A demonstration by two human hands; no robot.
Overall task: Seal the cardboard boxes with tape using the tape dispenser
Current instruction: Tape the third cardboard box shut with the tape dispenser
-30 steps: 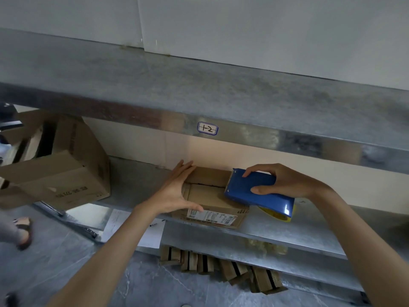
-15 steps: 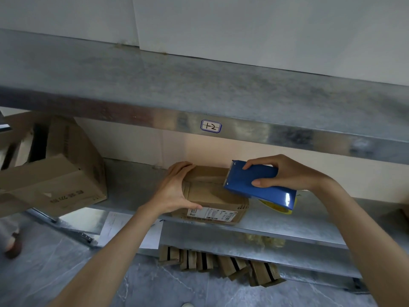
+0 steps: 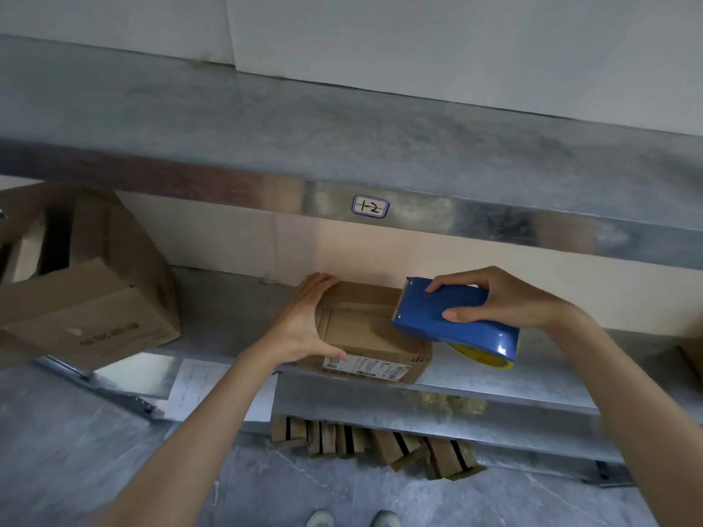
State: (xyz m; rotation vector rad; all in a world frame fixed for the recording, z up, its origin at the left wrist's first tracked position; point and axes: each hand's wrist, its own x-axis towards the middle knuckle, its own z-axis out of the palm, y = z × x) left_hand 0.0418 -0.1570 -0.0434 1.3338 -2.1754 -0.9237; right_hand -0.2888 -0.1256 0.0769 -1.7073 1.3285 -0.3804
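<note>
A small cardboard box (image 3: 365, 332) with a white label on its front lies on the metal shelf (image 3: 532, 378). My left hand (image 3: 304, 329) grips its left end, fingers over the far edge and thumb on the front. My right hand (image 3: 502, 302) holds a blue tape dispenser (image 3: 452, 321) with a yellow tape roll underneath. The dispenser's front edge sits over the right part of the box top.
A large brown carton (image 3: 87, 298) leans at the left of the shelf. Above runs another metal shelf with a label tag (image 3: 370, 207). Paper sheets (image 3: 213, 389) and several small cardboard pieces (image 3: 380, 443) lie on the grey floor below.
My left hand has closed round the box's left end, fingers curling over its far edge. The dispenser has shifted a little up and left over the box top.
</note>
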